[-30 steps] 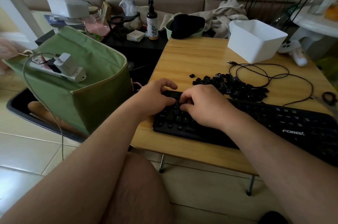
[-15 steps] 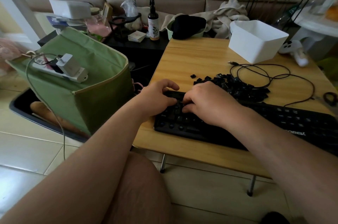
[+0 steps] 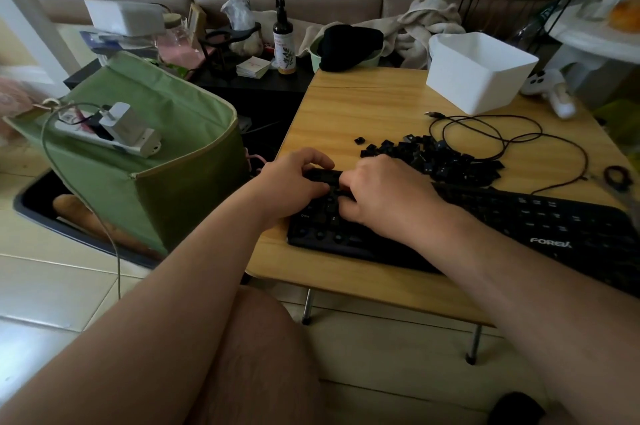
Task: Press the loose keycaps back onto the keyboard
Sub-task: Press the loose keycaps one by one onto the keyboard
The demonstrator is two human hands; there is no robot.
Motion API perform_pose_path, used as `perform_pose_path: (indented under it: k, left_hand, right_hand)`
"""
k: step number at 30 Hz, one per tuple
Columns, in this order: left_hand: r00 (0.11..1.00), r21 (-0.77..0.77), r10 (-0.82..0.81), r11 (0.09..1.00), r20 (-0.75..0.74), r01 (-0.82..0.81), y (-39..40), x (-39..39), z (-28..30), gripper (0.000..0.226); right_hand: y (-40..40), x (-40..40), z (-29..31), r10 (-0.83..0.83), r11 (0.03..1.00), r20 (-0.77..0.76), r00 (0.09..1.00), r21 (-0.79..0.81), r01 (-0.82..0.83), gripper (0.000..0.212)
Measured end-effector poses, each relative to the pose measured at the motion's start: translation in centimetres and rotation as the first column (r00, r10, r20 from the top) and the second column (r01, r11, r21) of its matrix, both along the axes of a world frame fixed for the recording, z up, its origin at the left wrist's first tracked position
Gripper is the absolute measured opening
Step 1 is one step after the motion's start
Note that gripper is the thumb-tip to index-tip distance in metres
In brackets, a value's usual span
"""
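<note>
I judge it early: both hands, left hand (image 3: 294, 182) and right hand (image 3: 388, 199), curl onto the keyboard's (image 3: 519, 220) left end, grip unclear, while the keycap pile (image 3: 440, 157) waits mid-table.

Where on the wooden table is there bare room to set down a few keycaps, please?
Bare wood lies between the white bin, the single stray keycap and the table's left edge. A narrow bare strip also runs in front of the keyboard. It is crowded around the keycap pile and the looped cable.

keycaps (image 3: 440, 159) behind keyboard (image 3: 519, 220), bin (image 3: 479, 72) perhaps farther back
</note>
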State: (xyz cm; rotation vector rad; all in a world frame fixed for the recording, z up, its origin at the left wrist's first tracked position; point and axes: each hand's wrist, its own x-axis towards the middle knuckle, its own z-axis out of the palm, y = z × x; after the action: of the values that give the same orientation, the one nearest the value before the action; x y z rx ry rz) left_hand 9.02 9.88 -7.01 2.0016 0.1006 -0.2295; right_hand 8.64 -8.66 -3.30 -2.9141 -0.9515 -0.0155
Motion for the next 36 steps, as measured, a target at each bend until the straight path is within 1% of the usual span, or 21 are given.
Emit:
perform_pose_path:
  k: [3,4,6,8,10,12,19,24,30,36]
  left_hand:
    - [1.0,-0.016,-0.002,1.0,-0.016,0.001,0.1,0.0,0.1,0.032]
    - [1.0,-0.026,-0.004,1.0,-0.023,0.004,0.1,0.1,0.0,0.032]
    - [0.999,-0.038,-0.013,0.999,-0.033,0.012,0.2,0.1,0.1,0.033]
    - [0.999,-0.031,-0.01,0.999,-0.031,0.009,0.3,0.1,0.0,0.033]
    - [1.0,-0.012,0.001,1.0,-0.02,-0.002,0.2,0.2,-0.1,0.034]
    - [1.0,-0.002,0.005,1.0,-0.008,-0.005,0.3,0.3,-0.1,0.035]
    - [1.0,0.022,0.01,1.0,0.014,-0.01,0.4,0.3,-0.5,0.034]
    - [0.999,0.043,0.017,0.999,0.036,-0.019,0.3,0.4,-0.5,0.035]
    - [0.998,0.074,0.017,0.997,0.056,-0.021,0.4,0.4,-0.7,0.036]
    - [0.999,0.076,0.014,0.997,0.05,-0.018,0.4,0.3,-0.5,0.036]
  right_hand:
    - [-1.2,0.5,-0.2,-0.019,0.992,-0.018,1.0,0.128,0.021,0.022]
    - [-1.6,0.8,0.0,-0.044,0.978,-0.055,0.998,0.202,0.054,0.021]
    - [-2.6,1.3,0.4,-0.079,0.931,-0.178,0.981,0.337,0.136,0.016]
    - [-3.2,1.5,0.8,-0.064,0.913,-0.27,0.961,0.372,0.166,0.015]
    - [-3.3,1.5,0.7,-0.039,0.93,-0.297,0.954,0.339,0.144,0.016]
    - [-2.8,1.2,0.5,-0.02,0.948,-0.288,0.957,0.299,0.11,0.016]
    - [-1.5,0.8,0.1,0.012,0.986,-0.184,0.983,0.169,0.019,0.019]
    - [-0.8,0.7,0.1,0.015,0.994,-0.14,0.99,0.109,0.001,0.019]
    - [-0.3,0.7,0.3,-0.029,0.996,-0.134,0.991,0.085,0.041,0.019]
    - [-0.3,0.6,0.4,-0.034,0.993,-0.177,0.984,0.106,0.053,0.017]
